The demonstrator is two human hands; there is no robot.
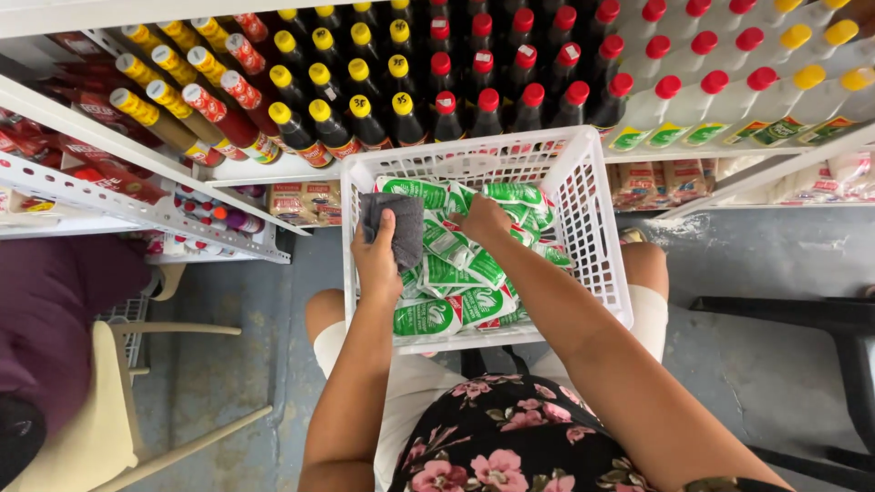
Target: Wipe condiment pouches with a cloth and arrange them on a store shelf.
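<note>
A white plastic basket (602,255) rests on my knees, filled with several green and white sachets (456,273). My left hand (376,260) is over the basket's left side and grips a folded grey cloth (399,223). My right hand (483,219) reaches into the far part of the basket, fingers down among the green sachets; whether it has hold of one is hidden.
White shelves (273,173) ahead carry rows of dark sauce bottles (401,109) with yellow and red caps, and white bottles (711,100) at right. Lower shelves hold packets (305,200). A cream chair (109,401) stands at left, a dark stool frame (802,319) at right.
</note>
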